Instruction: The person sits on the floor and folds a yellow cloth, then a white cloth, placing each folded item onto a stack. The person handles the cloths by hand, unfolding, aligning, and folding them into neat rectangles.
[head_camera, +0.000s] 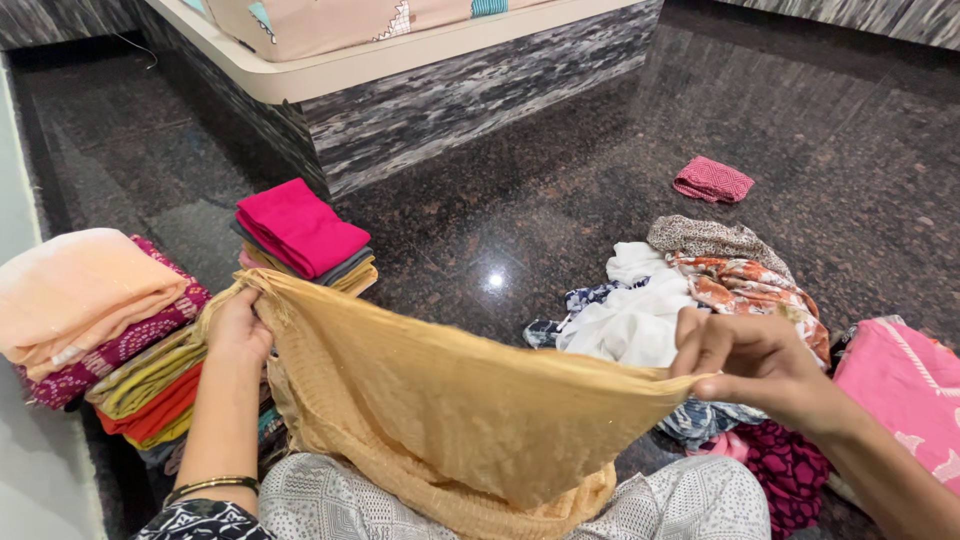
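Glossy dark granite floor (560, 210) reflects light before a marbled bed base (470, 95).

Matt, crinkled mustard cloth (450, 400), glossy speckled stone floor (560, 200) — soft folded fabrics (300, 228)

Two bare arms reach forward from the bottom of the view, spread wide apart. The left hand (238, 325) is raised at the left, back of the hand toward the camera, fingers curled closed in a pinch; its forearm rises nearly upright, with thin dark bangles around the wrist. The right hand (745, 360) sits at the right at about the same height, fingers bent and pressed against the thumb, its forearm running down toward the lower right corner.
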